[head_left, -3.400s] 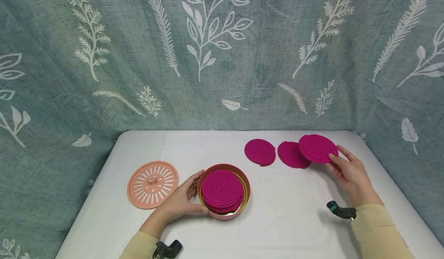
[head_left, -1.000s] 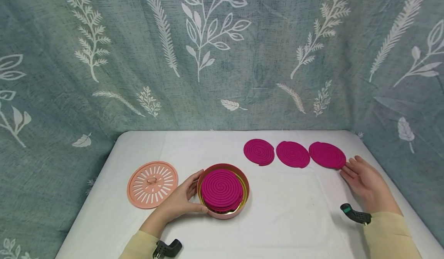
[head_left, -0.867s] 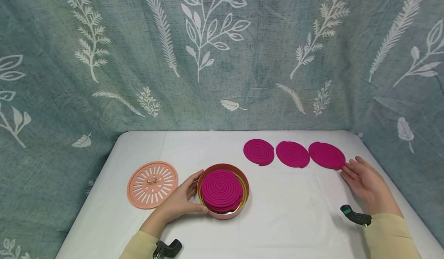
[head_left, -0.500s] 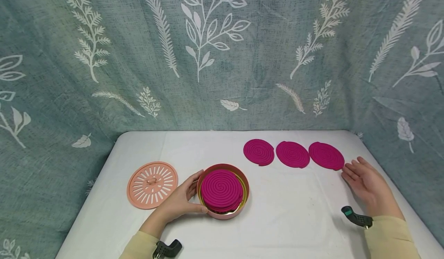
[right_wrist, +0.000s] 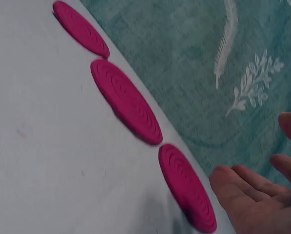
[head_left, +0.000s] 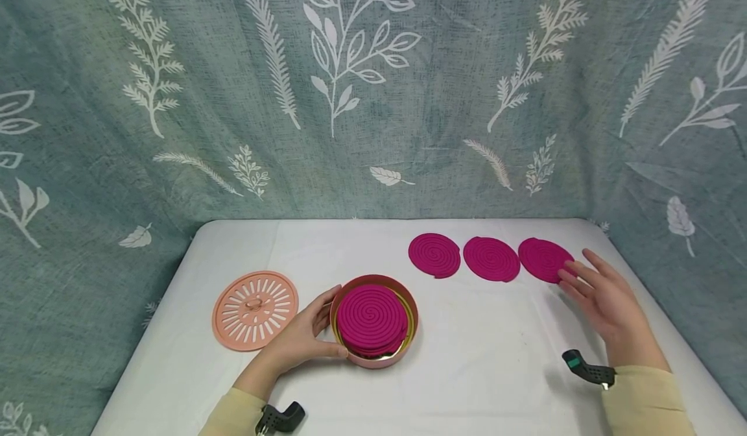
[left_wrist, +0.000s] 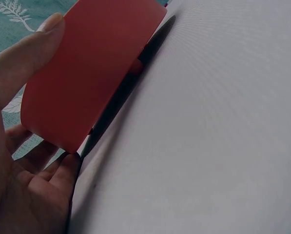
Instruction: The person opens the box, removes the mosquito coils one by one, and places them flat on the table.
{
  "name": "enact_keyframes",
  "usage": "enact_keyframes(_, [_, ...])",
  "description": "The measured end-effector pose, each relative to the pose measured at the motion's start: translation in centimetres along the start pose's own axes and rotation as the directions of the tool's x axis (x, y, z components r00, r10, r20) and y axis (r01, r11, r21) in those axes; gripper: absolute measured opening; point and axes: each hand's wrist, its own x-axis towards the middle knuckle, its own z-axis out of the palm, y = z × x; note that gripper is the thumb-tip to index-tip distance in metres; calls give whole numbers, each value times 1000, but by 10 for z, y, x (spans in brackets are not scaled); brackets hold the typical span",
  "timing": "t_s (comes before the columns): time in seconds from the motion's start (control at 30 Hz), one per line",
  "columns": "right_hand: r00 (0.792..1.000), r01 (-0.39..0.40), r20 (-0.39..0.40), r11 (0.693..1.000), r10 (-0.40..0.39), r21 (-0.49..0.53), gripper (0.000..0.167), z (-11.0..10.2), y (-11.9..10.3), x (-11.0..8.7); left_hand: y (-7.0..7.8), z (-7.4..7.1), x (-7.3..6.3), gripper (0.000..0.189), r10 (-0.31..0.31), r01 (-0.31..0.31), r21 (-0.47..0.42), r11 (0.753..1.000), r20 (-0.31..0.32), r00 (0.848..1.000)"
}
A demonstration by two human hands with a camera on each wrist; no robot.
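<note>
My left hand (head_left: pixel 297 339) holds the left side of a round salmon-coloured mosquito coil holder (head_left: pixel 378 363), thumb at the front and fingers behind. Inside the holder lies a stack of magenta mosquito coils (head_left: pixel 372 318) with a gold-coloured lining around it. In the left wrist view, the holder's smooth outer wall (left_wrist: pixel 87 73) sits between thumb and fingers. At the back right, a left coil (head_left: pixel 434 255), a middle coil (head_left: pixel 491 259) and a right coil (head_left: pixel 541 258) lie flat in a row. My right hand (head_left: pixel 607 306) hovers by the right coil, fingers spread and holding nothing.
The slotted salmon lid (head_left: pixel 255 311), with a small loop at its centre, lies left of the holder near my left hand. Everything rests on a white-covered table (head_left: pixel 478 358). A green leaf-patterned curtain (head_left: pixel 362 163) stands behind the table's back edge.
Earlier my right hand held a coil above the middle one; that coil now lies at the row's right end. The hand has let go and since moved slightly left. My left hand stays put.
</note>
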Motion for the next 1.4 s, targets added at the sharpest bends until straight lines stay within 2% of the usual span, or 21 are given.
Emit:
enact_keyframes(0.23, [985, 85, 161, 989, -65, -124, 77, 37, 3, -2, -1, -1, 0, 120, 4, -4, -9, 1000, 6, 1000])
enact_keyframes(0.37, [974, 117, 214, 970, -70, -215, 76, 55, 6, 0, -1, -1, 0, 119, 10, -9, -17, 1000, 11, 1000])
enact_keyframes(0.5, [972, 129, 227, 945, -60, -299, 74, 69, 9, 1, -2, 0, 0, 120, 14, -14, -11, 1000, 11, 1000])
enact_keyframes(0.8, [970, 108, 241, 915, -12, -389, 70, 93, 15, 1, -1, -1, 0, 120, 13, -13, -10, 1000, 10, 1000])
enact_keyframes(1.0, [964, 106, 264, 901, 10, -420, 68, 105, 19, 2, -1, -1, 0, 120, 12, -12, -10, 1000, 13, 1000])
enact_keyframes(1.4, [953, 120, 302, 895, 17, -430, 67, 119, 35, 7, -4, -1, 0, 118, 27, -27, -10, 1000, 17, 999])
